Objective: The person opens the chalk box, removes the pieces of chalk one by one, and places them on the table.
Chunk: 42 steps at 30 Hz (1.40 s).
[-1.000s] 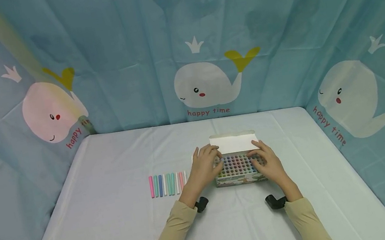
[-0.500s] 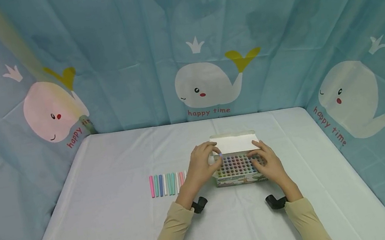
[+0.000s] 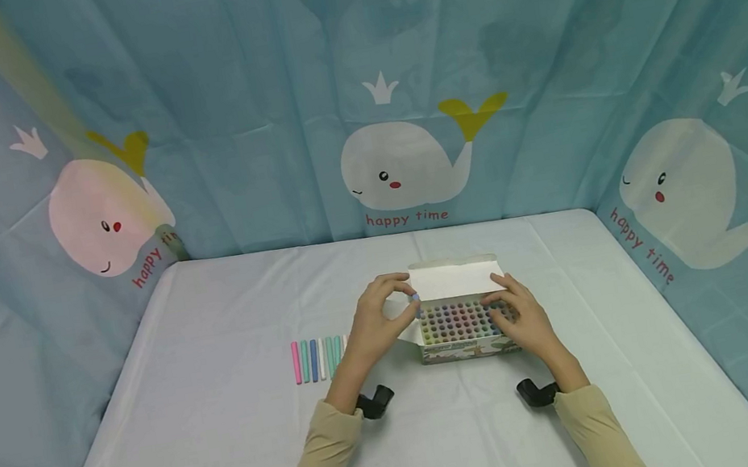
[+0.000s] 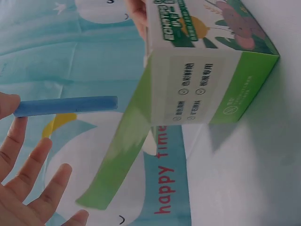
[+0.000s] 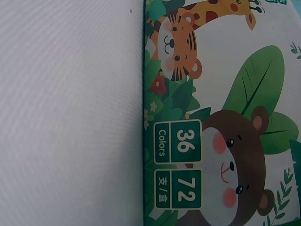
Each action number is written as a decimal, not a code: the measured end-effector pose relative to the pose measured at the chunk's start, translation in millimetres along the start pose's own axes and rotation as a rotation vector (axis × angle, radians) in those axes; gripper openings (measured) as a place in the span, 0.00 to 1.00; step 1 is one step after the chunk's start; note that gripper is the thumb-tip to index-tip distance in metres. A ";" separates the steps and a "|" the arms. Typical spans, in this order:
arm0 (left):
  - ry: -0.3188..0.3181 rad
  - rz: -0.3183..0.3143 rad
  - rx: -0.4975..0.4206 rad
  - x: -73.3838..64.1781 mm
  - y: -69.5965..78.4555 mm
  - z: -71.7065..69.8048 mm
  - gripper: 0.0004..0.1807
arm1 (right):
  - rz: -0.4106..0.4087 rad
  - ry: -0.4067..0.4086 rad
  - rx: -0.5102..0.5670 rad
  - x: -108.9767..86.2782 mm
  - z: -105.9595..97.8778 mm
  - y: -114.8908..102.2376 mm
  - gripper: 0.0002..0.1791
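A blue chalk stick [image 3: 417, 305] is pinched between the thumb and index finger of my left hand [image 3: 375, 323], beside the box's left end. In the left wrist view the chalk [image 4: 68, 106] points away from the fingertips, the other fingers spread apart. The chalk box [image 3: 469, 349] stands with its lid [image 3: 456, 280] raised at the back, showing rows of coloured chalk ends [image 3: 457, 321]. My right hand [image 3: 525, 317] rests over the box's right end, fingers bent loosely and one fingertip at the lid. The right wrist view shows only the printed box front [image 5: 225, 117] and tablecloth.
A row of chalk sticks [image 3: 314, 360], pink, green, blue and white, lies left of the box; my left hand and forearm hide its right end. A green side flap [image 4: 120, 146] sticks out from the box's left end. White cloth [image 3: 227, 420] covers the table.
My left hand has drawn the blue chalk up out of the box and moved left with it, now covering more of the chalk row. My right hand stays on the box.
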State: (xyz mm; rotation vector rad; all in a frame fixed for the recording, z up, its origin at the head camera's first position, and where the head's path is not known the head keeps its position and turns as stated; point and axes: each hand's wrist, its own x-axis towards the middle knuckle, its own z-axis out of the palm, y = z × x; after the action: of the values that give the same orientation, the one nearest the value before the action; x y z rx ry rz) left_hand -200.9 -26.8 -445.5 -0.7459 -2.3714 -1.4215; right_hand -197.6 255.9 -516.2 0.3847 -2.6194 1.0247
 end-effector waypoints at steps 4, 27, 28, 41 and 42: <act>0.014 0.005 -0.059 -2.7 0.5 -8.5 0.06 | -0.002 0.002 0.000 0.1 0.0 0.2 0.07; 0.081 -0.079 -0.055 -25.5 36.3 -70.2 0.04 | -0.018 0.010 0.009 -0.3 0.2 0.7 0.07; 0.092 -0.087 -0.047 -27.0 35.5 -72.3 0.04 | -0.021 0.011 0.012 -0.3 0.2 0.5 0.07; 0.158 -0.183 0.067 -54.7 -23.9 -99.0 0.05 | -0.022 0.013 0.000 0.1 1.2 3.4 0.08; 0.154 -0.196 0.077 -56.9 -25.7 -101.6 0.05 | -0.021 0.012 0.002 0.1 1.2 3.4 0.08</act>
State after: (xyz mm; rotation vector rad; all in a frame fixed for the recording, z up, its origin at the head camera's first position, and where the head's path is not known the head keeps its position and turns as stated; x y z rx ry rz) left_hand -170.8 -142.2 -443.1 -0.3777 -2.4160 -1.3965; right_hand -199.0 257.5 -519.0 0.4040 -2.5982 1.0205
